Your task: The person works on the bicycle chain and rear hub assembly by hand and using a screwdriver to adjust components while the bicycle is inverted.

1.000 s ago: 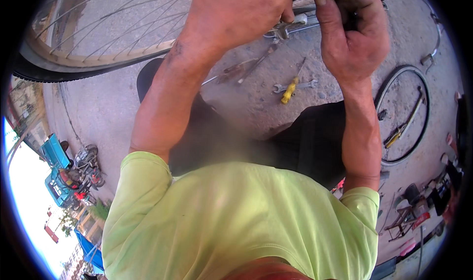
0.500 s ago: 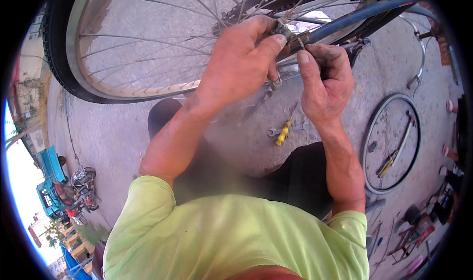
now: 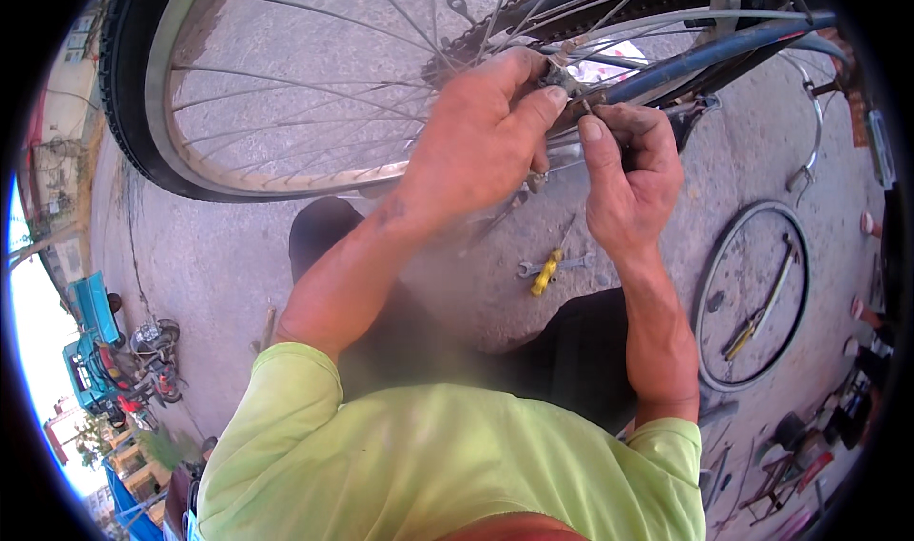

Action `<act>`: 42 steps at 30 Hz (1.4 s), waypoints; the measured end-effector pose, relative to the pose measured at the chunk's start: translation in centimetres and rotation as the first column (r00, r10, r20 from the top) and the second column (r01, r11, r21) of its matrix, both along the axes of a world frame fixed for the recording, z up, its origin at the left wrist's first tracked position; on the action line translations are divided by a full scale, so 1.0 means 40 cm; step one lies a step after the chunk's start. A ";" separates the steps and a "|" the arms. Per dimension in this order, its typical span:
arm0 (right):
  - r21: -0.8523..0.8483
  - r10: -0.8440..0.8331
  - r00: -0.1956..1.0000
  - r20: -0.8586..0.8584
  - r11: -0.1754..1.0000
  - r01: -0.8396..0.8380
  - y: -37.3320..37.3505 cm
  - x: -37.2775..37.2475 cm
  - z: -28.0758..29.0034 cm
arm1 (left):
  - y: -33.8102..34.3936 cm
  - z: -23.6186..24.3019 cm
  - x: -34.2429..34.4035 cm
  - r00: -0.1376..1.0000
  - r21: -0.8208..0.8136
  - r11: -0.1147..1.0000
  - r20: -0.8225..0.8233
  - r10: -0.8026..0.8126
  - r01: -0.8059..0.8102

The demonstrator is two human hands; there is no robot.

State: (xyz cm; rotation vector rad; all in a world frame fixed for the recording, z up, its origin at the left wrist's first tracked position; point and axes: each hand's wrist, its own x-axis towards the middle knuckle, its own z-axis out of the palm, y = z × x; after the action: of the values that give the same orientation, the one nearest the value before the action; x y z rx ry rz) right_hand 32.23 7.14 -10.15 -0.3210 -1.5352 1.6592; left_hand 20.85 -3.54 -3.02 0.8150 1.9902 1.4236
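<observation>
A bicycle wheel with a black tyre and thin spokes fills the upper left, joined near its hub to a blue frame tube. Beside the tube's end, my left hand closes thumb and fingers on a small metal axle fitting. Just right of it, my right hand pinches a short, thin metal piece between thumb and forefinger, close against the frame end. What kind of piece it is cannot be made out. My left fingers partly hide the fitting.
On the ground below lie a yellow-handled screwdriver and a wrench. To the right is a loose wheel rim with a yellow-handled tool inside it. A blue-green vehicle and motorcycles stand far left.
The whole view has shifted slightly, with bicycle and hands appearing a little farther right and lower. Both hands keep their holds beside the axle.
</observation>
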 end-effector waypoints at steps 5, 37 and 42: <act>0.104 -0.042 0.994 0.101 0.994 0.031 0.004 0.003 0.005 | -0.006 0.002 0.012 0.997 0.022 1.000 -0.072 0.012 -0.011; 0.250 -0.172 0.959 0.226 0.962 0.114 0.022 -0.011 0.030 | -0.009 0.047 -0.007 0.995 -0.042 0.994 -0.002 -0.103 0.102; 0.254 -0.095 0.961 0.260 0.967 0.027 0.031 -0.007 0.045 | -0.009 0.044 -0.007 0.993 -0.033 0.994 0.047 -0.104 0.105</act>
State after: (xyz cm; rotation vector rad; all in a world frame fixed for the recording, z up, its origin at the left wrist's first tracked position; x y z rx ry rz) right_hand 31.93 8.39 -8.36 -0.4699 -1.8951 1.3965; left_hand 20.56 -3.88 -1.26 0.8512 1.9046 1.3323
